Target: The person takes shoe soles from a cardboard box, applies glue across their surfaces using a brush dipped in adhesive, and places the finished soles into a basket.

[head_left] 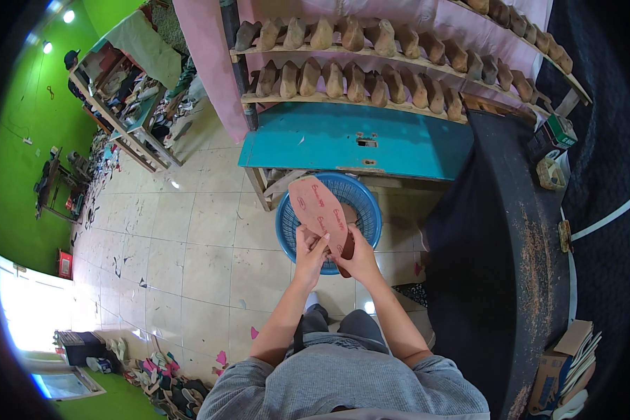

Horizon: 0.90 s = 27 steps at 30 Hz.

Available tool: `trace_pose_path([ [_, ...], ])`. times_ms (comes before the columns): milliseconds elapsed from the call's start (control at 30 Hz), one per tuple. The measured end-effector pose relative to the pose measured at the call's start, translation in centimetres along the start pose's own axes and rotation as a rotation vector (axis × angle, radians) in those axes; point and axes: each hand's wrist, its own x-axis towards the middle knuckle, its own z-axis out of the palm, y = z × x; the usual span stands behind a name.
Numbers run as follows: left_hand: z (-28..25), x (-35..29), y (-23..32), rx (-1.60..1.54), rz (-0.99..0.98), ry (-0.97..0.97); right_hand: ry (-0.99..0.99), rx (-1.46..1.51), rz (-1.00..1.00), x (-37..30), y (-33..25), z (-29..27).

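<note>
A pinkish-tan shoe insole (pixel 318 208) with red printing is held up in front of me. My left hand (pixel 309 253) is closed on its near left edge, thumb across the surface. My right hand (pixel 358 256) grips the near right edge. A dark brown piece (pixel 345 271) shows beneath the insole by the right fingers; whether it is a separate part I cannot tell. Below both hands, a round blue plastic basket (pixel 373 203) stands on the floor. Some tan pieces show inside it, mostly hidden by the insole and my hands.
A turquoise bench (pixel 294 136) stands beyond the basket, under shelves holding rows of wooden shoe lasts (pixel 332 78). A dark-covered table (pixel 500 231) flanks my right, with a green box (pixel 557 131) on it. Scraps and shoes (pixel 164 381) lie at lower left. A person (pixel 72 66) appears far left.
</note>
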Motion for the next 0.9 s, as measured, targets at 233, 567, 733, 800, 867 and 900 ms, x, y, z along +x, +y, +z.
trace_pose_path([
  [233, -9.4, 9.0, -4.4, 0.212, 0.320, 0.192, -0.035, -0.518, -0.120, 3.0, 9.2, 3.6],
  [567, -20.9, 19.0, -15.6, 1.274, 0.148, 0.304, -0.371, -0.647, 0.071, 8.1, 26.8, 10.5],
  [733, -22.1, 22.6, -18.4, 1.456, 0.118, 0.365, -0.366, -0.796, 0.049, 10.5, 30.7, 12.4],
  [800, -21.4, 23.8, -18.8, 1.548, -0.042, 0.402, -0.320, -0.804, 0.024, 10.9, 32.1, 12.6],
  [867, -21.6, 24.1, -19.2, 1.601, -0.070, 0.425, -0.385, -0.776, 0.099, 11.1, 32.8, 13.1],
  [900, -21.7, 24.1, -19.3, 1.650, -0.094, 0.445, -0.387, -0.773, 0.098, 11.2, 32.9, 13.4],
])
